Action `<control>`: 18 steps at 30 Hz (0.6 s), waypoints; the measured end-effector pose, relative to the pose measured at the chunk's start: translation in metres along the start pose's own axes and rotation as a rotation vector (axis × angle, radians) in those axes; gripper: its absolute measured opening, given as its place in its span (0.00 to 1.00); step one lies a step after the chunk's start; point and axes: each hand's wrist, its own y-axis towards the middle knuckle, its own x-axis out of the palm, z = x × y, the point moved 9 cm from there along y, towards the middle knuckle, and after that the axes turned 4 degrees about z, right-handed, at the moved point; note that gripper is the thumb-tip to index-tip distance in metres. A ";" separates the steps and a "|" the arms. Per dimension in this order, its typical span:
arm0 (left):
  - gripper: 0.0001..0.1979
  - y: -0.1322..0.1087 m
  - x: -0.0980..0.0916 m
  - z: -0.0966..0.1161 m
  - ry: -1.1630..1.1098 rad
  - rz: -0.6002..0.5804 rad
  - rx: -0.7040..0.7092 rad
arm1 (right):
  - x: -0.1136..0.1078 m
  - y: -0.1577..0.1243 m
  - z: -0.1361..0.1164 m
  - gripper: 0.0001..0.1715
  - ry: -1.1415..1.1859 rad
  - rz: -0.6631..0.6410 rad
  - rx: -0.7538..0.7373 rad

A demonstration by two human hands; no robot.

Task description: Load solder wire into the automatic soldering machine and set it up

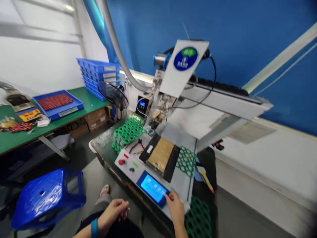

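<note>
My right hand [175, 207] is at the lower right corner of a lit blue touchscreen [153, 188], a fingertip against its edge; the thumb and fingers are a little apart and nothing shows in them. Over my lap, my left hand [116, 211] has its fingers curled together; a small pale bit shows at the fingertips, too blurred to name. The screen is set in the front panel of a benchtop machine [184, 69] with a solder-wire spool [161, 60]. On its bed lies a black fixture [172, 167] with a tan plate [160, 154].
Green perforated holders [130, 130] are stacked at the machine's left, beside red-handled pliers [136, 145]. Another green holder [186, 161] and a brush [206, 178] lie at the right. A blue stool [47, 198] and a green table [84, 99] with blue trays [99, 76] stand left.
</note>
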 end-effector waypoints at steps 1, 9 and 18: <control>0.29 -0.001 0.002 -0.004 0.020 0.006 0.013 | 0.004 -0.002 0.004 0.22 -0.009 -0.017 0.001; 0.27 -0.007 0.008 -0.001 0.101 -0.017 0.035 | 0.007 -0.007 0.009 0.24 -0.108 0.033 0.066; 0.28 0.011 0.009 -0.020 0.121 -0.032 0.045 | 0.010 -0.006 0.014 0.21 -0.202 0.016 0.147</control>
